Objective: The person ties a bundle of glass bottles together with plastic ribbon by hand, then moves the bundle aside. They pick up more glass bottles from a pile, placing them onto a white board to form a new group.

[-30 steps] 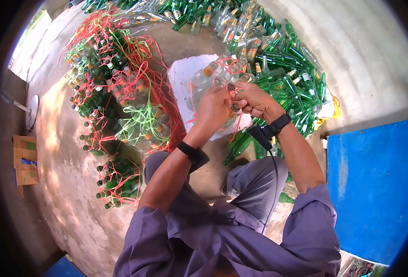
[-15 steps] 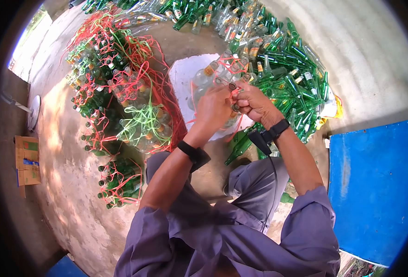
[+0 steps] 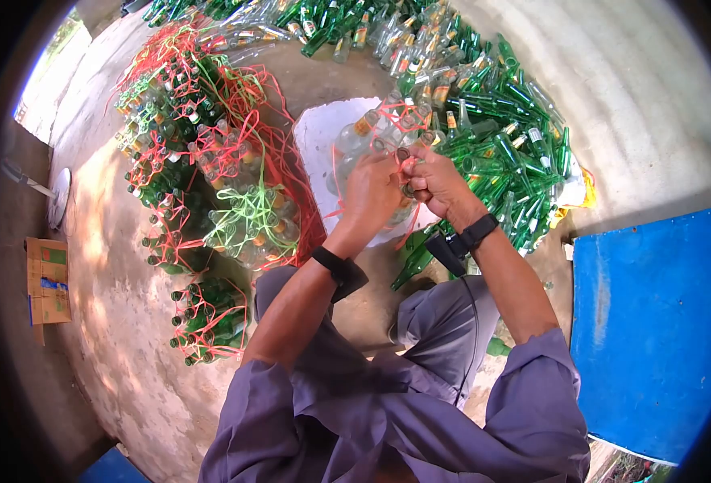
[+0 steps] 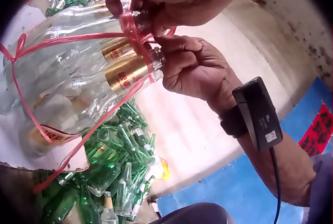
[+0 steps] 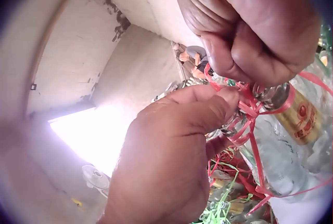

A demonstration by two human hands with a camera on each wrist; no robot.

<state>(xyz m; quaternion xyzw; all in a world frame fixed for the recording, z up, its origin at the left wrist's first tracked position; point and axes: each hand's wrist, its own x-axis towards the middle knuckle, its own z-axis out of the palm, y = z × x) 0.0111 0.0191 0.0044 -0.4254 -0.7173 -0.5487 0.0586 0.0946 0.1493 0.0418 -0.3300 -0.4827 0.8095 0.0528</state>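
A bundle of clear glass bottles (image 4: 93, 83) with gold neck labels is bound with red plastic twine (image 4: 78, 39). It stands on a white board (image 3: 315, 161) in front of the person. My left hand (image 3: 372, 193) pinches the twine between thumb and fingers at the bottle mouths, seen close up in the right wrist view. Right beside it, my right hand (image 3: 442, 185), its fingers curled, grips the twine at the same necks. A red knot (image 5: 251, 110) shows between the two hands in the right wrist view. The twine's ends are partly hidden by the fingers.
To the left stand tied bundles of green bottles (image 3: 210, 318) and clear ones, with tangled red and green twine (image 3: 251, 197). A large heap of loose green bottles (image 3: 508, 153) lies at the right. A blue panel (image 3: 653, 322) is farther right; a cardboard box (image 3: 48, 278) is far left.
My right hand and wrist have shifted slightly toward the body, with its fingers drawn in more tightly at the twine. The left hand stays almost in place; the bundle has hardly moved.
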